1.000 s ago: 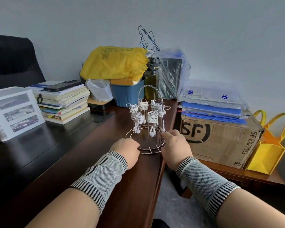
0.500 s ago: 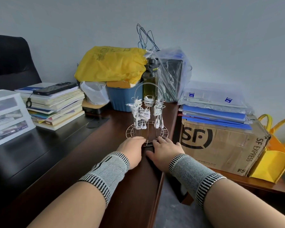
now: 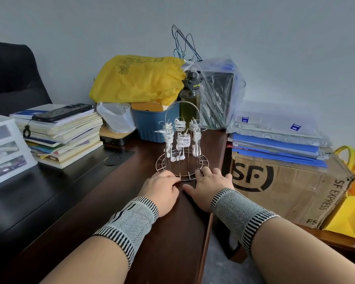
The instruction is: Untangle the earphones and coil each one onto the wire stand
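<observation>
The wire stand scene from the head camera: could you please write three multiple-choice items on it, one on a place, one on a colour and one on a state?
1. Where does the wire stand sit?
A. On the dark wooden desk, near its right edge
B. On top of the cardboard box
C. On the stack of books

2. What colour are the earphones on the stand?
A. Black
B. White
C. Blue

3. How do the earphones lie?
A. In a loose tangle on the desk
B. Held in the right hand
C. Coiled on the stand's arms, earbuds hanging down

Answers:
1. A: the stand's round base rests on the desk, with the cardboard box beside it to the right.
2. B: every coil and earbud is white.
3. C: neat bundles wrap the arms, while the left hand and right hand rest at the base.
</observation>
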`<state>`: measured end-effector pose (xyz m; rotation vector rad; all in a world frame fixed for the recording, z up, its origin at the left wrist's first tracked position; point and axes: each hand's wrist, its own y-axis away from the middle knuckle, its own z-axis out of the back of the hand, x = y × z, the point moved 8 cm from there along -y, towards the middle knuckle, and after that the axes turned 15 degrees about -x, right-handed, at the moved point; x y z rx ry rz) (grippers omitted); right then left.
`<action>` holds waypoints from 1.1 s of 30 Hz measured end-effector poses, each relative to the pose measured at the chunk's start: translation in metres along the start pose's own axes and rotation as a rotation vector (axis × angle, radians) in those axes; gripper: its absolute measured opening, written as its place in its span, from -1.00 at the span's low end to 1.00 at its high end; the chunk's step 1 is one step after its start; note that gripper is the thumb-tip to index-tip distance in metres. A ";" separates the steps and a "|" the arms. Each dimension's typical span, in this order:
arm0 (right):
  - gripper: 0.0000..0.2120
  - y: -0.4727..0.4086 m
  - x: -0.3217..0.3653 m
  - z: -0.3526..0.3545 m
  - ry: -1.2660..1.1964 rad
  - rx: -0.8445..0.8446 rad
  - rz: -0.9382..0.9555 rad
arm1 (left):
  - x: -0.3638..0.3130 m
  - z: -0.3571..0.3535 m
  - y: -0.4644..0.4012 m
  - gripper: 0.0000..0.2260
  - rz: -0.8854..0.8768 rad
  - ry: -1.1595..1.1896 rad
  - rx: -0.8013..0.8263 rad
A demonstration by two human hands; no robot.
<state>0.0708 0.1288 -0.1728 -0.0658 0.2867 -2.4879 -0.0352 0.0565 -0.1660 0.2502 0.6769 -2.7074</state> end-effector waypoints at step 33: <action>-0.21 -0.005 -0.010 -0.017 -0.110 0.090 -0.108 | 0.002 -0.023 -0.007 -0.50 0.038 -0.116 0.205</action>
